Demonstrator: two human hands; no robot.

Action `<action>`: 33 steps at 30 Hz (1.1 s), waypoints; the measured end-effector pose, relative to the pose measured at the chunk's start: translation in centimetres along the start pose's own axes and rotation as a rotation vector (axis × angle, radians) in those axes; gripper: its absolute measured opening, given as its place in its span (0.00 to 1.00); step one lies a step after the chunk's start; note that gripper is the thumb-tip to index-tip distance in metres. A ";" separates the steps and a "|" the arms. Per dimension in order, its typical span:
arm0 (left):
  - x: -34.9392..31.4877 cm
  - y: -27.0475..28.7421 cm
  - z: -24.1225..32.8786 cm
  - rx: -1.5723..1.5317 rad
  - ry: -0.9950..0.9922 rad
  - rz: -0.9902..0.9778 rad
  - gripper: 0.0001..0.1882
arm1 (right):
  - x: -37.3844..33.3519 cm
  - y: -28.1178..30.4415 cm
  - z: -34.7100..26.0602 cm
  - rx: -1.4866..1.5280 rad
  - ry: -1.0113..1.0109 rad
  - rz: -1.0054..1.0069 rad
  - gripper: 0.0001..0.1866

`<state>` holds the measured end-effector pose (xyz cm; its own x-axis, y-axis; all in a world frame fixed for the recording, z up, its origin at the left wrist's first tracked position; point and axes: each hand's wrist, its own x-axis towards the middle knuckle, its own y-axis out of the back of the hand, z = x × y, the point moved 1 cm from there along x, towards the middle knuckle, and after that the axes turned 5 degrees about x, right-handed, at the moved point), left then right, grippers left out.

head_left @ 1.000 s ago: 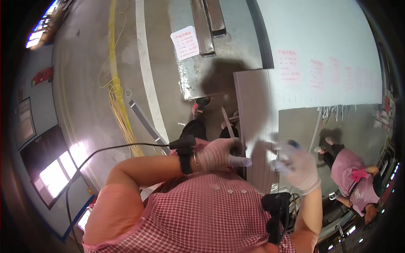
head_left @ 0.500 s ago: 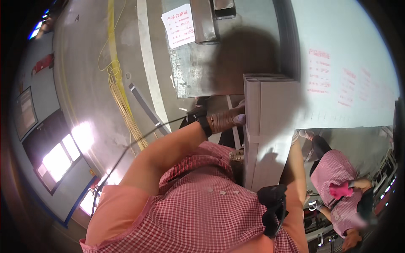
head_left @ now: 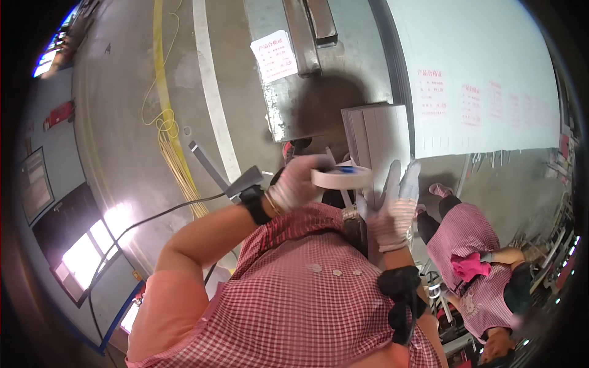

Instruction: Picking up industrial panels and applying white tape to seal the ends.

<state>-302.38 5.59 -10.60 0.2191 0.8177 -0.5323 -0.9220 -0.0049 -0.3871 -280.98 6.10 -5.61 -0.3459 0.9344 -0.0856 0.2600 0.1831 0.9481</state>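
A workshop's grey floor (head_left: 129,122) spreads below, marked with painted lines, and from where I stand the nearest thing is the worker's red-checked apron (head_left: 294,276). Just beyond it, the gloved left hand (head_left: 296,184) grips a pale ring-shaped roll (head_left: 340,180), probably tape, with blue at its core. The gloved right hand (head_left: 394,214) is spread, fingers extended, with nothing visible in it; I can't tell whether it touches the stack of narrow grey-white strips (head_left: 374,135) just past it. Half a second ago the left hand was at that stack's side and the right was hidden behind it, while the stack loomed larger, as if lifted; now it sits lower, its far end beside a broad white panel (head_left: 485,37), and the roll is in plain view. To me, that suggests the work has passed from handling the stack to handling the roll. Farther on, two dark metal bars (head_left: 300,37) lie near a printed card (head_left: 273,56) on a metal sheet (head_left: 359,55). Off to the right stands a co-worker (head_left: 466,227) with a bright pink cloth (head_left: 470,267), and away to the left a yellow cord (head_left: 169,122) trails across the floor.
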 end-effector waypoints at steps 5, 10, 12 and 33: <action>1.9 -4.8 1.4 0.921 -0.321 0.015 0.23 | 2.0 4.5 1.4 1.036 -0.148 -0.024 0.52; 2.1 -5.1 0.3 1.099 -0.240 0.026 0.31 | 4.7 7.5 1.2 0.528 0.340 -0.352 0.19; 1.6 -5.7 1.5 1.030 -0.071 0.046 0.36 | 5.5 9.5 5.7 0.343 0.271 -0.596 0.14; -17.1 16.7 -19.1 -0.527 0.429 0.308 0.35 | -35.9 -3.7 -5.0 1.463 -1.058 -1.126 0.41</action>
<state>-315.37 -19.50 -22.35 0.1806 0.4391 -0.8801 -0.7102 -0.5608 -0.4256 -273.99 -29.63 -4.49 -0.4408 -0.0371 -0.8969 0.8750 0.2052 -0.4385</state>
